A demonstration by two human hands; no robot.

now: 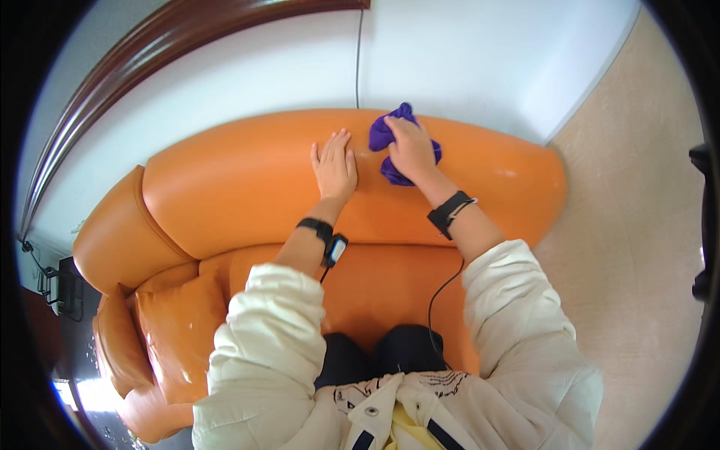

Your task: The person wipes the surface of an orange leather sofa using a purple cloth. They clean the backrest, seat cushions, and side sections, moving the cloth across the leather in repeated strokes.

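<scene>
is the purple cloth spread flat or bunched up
Bunched up: the purple cloth sits in crumpled folds under the right hand on the orange sofa's backrest, showing in lumps on both sides of that hand.

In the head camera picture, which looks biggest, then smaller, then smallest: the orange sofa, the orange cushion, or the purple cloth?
1. orange sofa, by far the biggest.
2. orange cushion.
3. purple cloth, partly hidden under the right hand and farther away, so its real size is unsure.

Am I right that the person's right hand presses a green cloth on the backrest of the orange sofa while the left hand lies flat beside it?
Not quite: in the head view the cloth under the right hand is purple. The left hand does lie flat beside it on the orange sofa backrest.
</scene>
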